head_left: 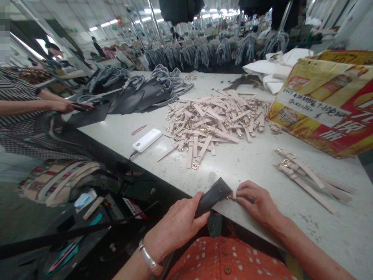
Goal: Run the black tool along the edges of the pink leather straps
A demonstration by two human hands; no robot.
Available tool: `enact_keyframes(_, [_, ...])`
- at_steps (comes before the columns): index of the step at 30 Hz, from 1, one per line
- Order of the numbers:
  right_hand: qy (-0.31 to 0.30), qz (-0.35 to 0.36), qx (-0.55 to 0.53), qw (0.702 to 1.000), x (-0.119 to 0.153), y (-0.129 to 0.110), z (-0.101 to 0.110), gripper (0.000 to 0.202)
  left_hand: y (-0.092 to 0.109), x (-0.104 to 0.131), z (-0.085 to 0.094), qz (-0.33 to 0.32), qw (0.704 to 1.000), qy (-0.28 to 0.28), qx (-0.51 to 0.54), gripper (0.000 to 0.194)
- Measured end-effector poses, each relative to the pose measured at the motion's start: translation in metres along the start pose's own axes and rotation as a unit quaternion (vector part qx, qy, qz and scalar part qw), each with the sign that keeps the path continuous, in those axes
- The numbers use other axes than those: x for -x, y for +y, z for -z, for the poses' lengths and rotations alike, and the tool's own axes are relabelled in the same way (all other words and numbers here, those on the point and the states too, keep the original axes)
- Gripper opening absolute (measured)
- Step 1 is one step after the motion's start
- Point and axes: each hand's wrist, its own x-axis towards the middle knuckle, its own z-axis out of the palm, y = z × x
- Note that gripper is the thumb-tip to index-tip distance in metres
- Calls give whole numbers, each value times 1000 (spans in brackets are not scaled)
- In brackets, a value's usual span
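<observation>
My left hand (182, 219) is closed around a dark, flat leather-like piece (214, 194) at the table's front edge. Close to that piece's far end, the fingertips of my right hand (255, 200) pinch a small pale strap (234, 195), which touches or nearly touches the dark end. A large heap of pale straps with gold buckles (212, 116) lies beyond my hands. Several more buckled straps (305, 175) lie apart on the right.
A yellow and red carton (326, 101) stands at the right. A white power bank (147, 140) and a red pen (139, 129) lie left of the heap. Dark pieces with wrapped handles (145, 93) cover the back left, where another person's hands (65, 105) hold something dark.
</observation>
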Motion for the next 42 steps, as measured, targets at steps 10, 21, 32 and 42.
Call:
enact_keyframes(10, [-39,-7,64,997,-8,-10,0,20,-1,-1,3,-12,1000,-7,-17,33])
enact_keyframes(21, [-10,-33,57,998,-8,-1,-5,20,-3,-1,26,-31,997,-56,-42,30])
enact_keyframes(32, [-32,-22,14,999,-5,-8,7,24,10,-19,37,-48,995,-66,-61,35])
enact_keyframes(42, [-18,-68,4,997,-4,-4,2,21,1,-21,32,-40,996,-54,-62,35])
